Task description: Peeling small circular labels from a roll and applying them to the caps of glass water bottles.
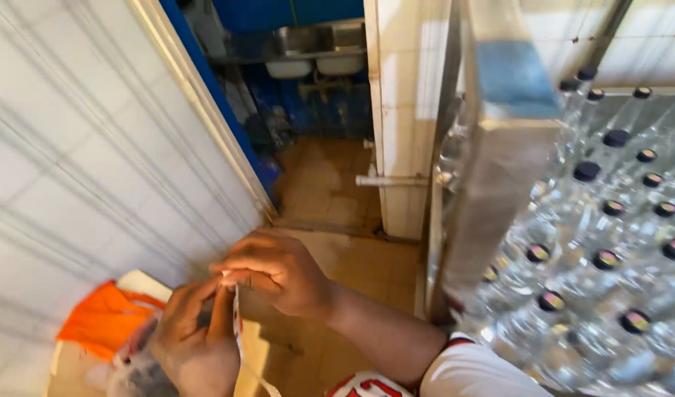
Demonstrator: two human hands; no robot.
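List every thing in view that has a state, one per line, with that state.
Left hand: fingers pinched on the thin strip.
Right hand: fingertips pinched on the same strip's top.
Thin strip: held upright between both hands.
Clear bottles: capped, standing packed together.
Orange cloth: crumpled, lying on the pale surface.
Doorway: open.

Thin white strip (237, 323), red-marked, hanging upright, top edge pinched between both hands' fingers (231, 283)

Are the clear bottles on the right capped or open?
Capped: each visible clear bottle stands upright with a dark cap on its neck.
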